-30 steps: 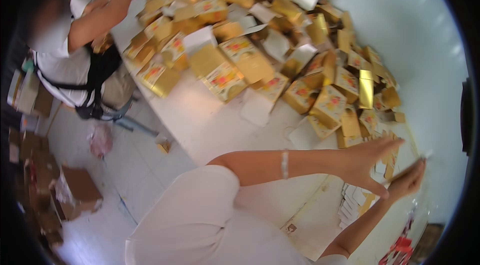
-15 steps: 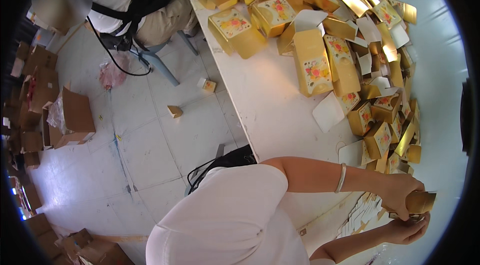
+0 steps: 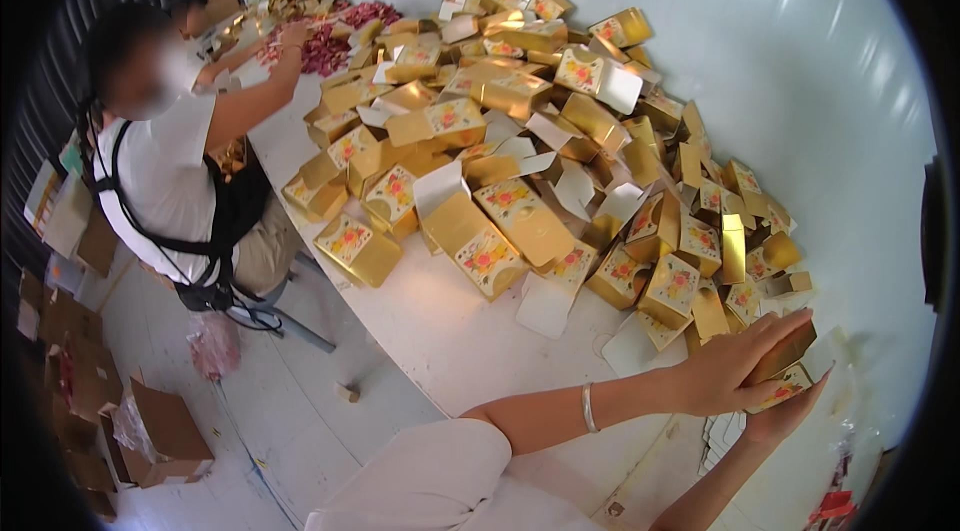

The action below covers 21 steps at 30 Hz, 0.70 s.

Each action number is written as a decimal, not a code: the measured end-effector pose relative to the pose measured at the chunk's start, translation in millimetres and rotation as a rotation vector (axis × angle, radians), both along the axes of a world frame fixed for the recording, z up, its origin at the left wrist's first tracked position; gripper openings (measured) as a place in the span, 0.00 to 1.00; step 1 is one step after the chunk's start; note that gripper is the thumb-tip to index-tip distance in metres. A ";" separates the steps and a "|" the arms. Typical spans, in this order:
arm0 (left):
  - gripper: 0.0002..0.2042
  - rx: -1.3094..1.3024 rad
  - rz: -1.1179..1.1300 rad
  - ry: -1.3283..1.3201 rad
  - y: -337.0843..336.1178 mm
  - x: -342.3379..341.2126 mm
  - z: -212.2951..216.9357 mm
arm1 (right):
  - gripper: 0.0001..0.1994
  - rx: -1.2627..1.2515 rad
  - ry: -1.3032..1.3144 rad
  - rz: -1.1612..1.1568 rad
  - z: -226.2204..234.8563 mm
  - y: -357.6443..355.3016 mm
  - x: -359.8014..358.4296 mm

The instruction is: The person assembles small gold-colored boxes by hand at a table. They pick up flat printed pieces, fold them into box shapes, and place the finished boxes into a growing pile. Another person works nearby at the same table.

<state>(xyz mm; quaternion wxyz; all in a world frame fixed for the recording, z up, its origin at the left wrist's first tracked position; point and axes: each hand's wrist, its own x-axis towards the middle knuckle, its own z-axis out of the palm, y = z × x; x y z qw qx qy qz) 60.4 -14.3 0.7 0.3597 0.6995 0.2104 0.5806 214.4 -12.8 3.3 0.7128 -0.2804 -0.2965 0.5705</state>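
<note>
At the right side of the table, a small gold carton (image 3: 784, 386) with a floral print is between my two hands. My left hand (image 3: 725, 363), with a bracelet on its wrist, lies along the carton's upper left side, fingers stretched over it. From below, my right hand (image 3: 782, 422) supports the carton, its fingers reaching up along the near right side. The carton's floral face shows between them, with a plain gold side above. Just beyond my hands rises a big heap of similar gold cartons (image 3: 672, 286), many with white inner flaps standing out.
A white table (image 3: 450, 351) runs along a pale wall. Flat white card pieces (image 3: 722, 436) lie under my forearms. At the far left a co-worker (image 3: 160, 181) in white sits reaching to dark red packets (image 3: 325, 49). A brown box (image 3: 165, 431) stands on the floor.
The view has swung up and shows more of the table's far end. The carton has turned, bringing its floral face into view. My left fingers have straightened along it.
</note>
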 end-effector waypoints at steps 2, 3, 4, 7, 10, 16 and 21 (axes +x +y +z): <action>0.30 0.028 -0.005 0.044 2.8 6.3 -3.1 | 0.21 0.184 -0.029 0.297 -5.3 2.1 15.5; 0.28 0.006 -0.031 0.039 -1.3 7.1 1.3 | 0.20 0.157 -0.011 0.277 -7.7 1.4 20.2; 0.25 -0.016 -0.062 0.033 -4.4 7.2 4.8 | 0.20 0.131 0.006 0.254 -11.2 1.5 23.9; 0.16 0.014 0.035 0.121 -1.2 12.3 -2.2 | 0.16 0.057 -0.006 0.253 -0.1 -2.2 10.9; 0.13 -0.181 -0.042 0.041 10.0 5.3 -13.0 | 0.24 0.027 -0.211 0.057 -4.9 0.8 0.0; 0.23 -0.282 -0.181 -0.182 17.7 0.1 -14.7 | 0.20 0.273 -0.316 0.240 -1.9 8.3 -1.5; 0.27 -0.351 -0.260 -0.193 14.3 -0.9 -3.9 | 0.13 0.471 -0.440 0.251 7.7 4.2 6.9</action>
